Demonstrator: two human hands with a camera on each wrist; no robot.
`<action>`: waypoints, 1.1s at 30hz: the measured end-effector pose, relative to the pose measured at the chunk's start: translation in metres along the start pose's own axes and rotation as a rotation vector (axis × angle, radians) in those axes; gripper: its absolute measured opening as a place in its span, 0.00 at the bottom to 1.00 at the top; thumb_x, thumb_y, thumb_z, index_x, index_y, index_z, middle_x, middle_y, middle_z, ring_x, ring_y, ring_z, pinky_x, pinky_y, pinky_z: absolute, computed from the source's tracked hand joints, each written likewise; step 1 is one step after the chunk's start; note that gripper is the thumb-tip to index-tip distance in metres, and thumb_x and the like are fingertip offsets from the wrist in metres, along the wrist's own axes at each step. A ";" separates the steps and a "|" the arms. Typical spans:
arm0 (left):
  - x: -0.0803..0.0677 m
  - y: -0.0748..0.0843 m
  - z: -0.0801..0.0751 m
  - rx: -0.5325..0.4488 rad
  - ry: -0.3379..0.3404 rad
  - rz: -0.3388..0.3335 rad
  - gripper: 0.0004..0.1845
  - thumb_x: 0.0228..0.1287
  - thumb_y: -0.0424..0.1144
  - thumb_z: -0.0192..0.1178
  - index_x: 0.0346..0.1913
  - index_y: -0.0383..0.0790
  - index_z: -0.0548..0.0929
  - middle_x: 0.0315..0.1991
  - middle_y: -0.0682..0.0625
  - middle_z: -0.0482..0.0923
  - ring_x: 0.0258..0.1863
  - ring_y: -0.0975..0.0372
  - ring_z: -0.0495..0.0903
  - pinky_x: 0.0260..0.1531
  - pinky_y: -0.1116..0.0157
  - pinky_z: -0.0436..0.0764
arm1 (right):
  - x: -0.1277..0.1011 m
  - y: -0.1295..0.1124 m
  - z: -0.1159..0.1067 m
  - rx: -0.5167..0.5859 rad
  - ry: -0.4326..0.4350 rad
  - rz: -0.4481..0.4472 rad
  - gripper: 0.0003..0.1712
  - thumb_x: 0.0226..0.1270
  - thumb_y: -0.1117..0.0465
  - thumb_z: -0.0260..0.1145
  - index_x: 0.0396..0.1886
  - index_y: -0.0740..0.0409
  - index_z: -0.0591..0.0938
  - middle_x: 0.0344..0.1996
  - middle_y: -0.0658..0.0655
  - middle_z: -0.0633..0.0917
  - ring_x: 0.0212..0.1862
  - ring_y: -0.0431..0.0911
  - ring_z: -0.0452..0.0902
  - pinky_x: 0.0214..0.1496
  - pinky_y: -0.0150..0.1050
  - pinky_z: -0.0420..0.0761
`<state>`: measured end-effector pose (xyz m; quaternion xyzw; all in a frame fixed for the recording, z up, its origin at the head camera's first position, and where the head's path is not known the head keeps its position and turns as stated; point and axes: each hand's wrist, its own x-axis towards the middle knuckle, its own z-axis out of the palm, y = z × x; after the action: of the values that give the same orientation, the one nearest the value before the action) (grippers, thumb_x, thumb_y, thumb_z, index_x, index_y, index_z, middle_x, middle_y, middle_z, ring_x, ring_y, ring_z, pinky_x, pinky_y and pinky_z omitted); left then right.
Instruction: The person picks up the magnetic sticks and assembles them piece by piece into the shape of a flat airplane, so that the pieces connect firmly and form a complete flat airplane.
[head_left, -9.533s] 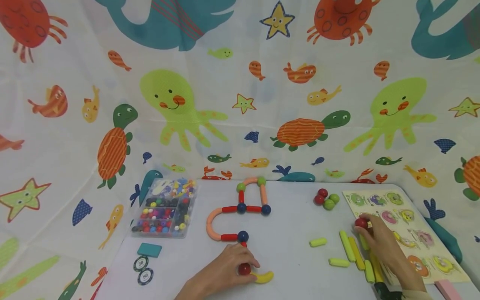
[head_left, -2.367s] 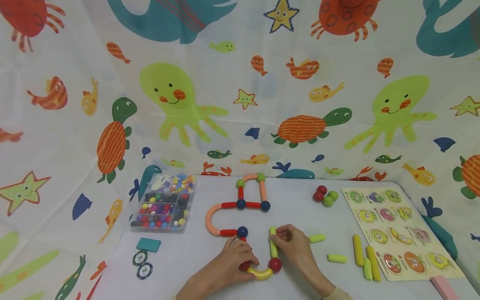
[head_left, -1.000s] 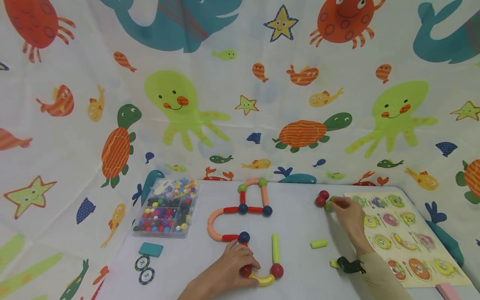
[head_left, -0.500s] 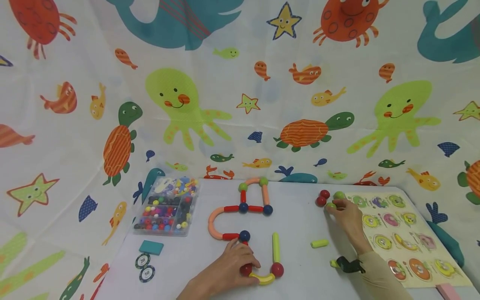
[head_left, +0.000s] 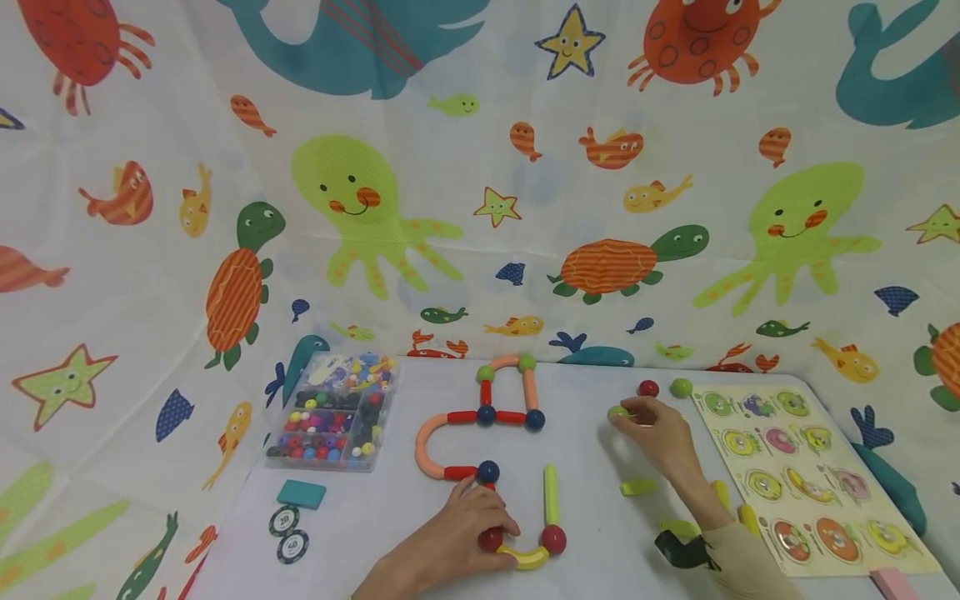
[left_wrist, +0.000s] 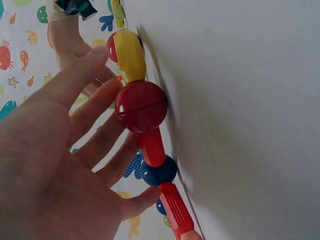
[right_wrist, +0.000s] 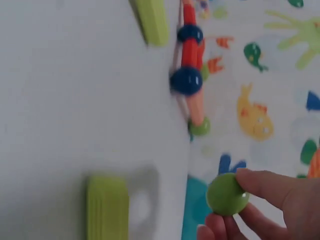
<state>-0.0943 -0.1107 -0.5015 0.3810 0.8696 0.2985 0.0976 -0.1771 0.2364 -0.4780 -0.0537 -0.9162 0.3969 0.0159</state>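
Observation:
My left hand [head_left: 461,533] curls around a red ball [head_left: 491,540] at the near end of a magnetic ball-and-stick chain, its thumb by a curved yellow stick [head_left: 528,559]. The left wrist view shows its fingers alongside that red ball [left_wrist: 141,106] and reaching to a dark blue ball [left_wrist: 159,170]. A second red ball [head_left: 553,539] joins the yellow stick to an upright green stick [head_left: 552,496]. Between thumb and fingers, my right hand [head_left: 663,442] pinches a green ball [right_wrist: 227,194], above the table at centre right.
A red ball [head_left: 648,388] and a green ball [head_left: 681,387] lie at the back right. Loose green sticks [head_left: 637,487] lie below the right arm, beside a fruit puzzle board [head_left: 810,475]. At left are a bead box [head_left: 330,417], a teal block [head_left: 302,494] and two chips [head_left: 292,547].
My right hand has placed the green stick on the second red ball, gone to the back-right balls, and picked up a green one, carrying it left. My left hand stays at its red ball.

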 end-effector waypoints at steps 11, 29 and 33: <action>0.002 -0.001 0.000 -0.002 -0.018 -0.013 0.17 0.64 0.60 0.65 0.53 0.60 0.86 0.47 0.68 0.81 0.54 0.71 0.73 0.70 0.37 0.62 | -0.019 -0.032 0.060 0.056 -0.154 -0.055 0.18 0.61 0.53 0.76 0.49 0.52 0.86 0.43 0.50 0.88 0.46 0.44 0.82 0.50 0.42 0.85; 0.003 -0.001 0.000 0.006 -0.014 -0.015 0.18 0.65 0.61 0.65 0.52 0.59 0.86 0.47 0.68 0.81 0.55 0.70 0.73 0.70 0.35 0.60 | -0.026 -0.036 0.080 0.078 -0.194 -0.054 0.16 0.61 0.54 0.77 0.46 0.52 0.86 0.38 0.48 0.87 0.41 0.41 0.81 0.46 0.38 0.83; 0.009 0.003 -0.001 -0.007 -0.020 -0.055 0.19 0.67 0.62 0.62 0.54 0.59 0.85 0.49 0.67 0.80 0.58 0.70 0.73 0.73 0.38 0.58 | -0.025 -0.035 0.080 0.077 -0.202 -0.054 0.16 0.61 0.54 0.77 0.47 0.52 0.86 0.39 0.48 0.87 0.42 0.41 0.82 0.47 0.39 0.83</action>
<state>-0.0991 -0.1037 -0.4983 0.3597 0.8776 0.2950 0.1156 -0.1607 0.1514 -0.5071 0.0118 -0.8982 0.4348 -0.0636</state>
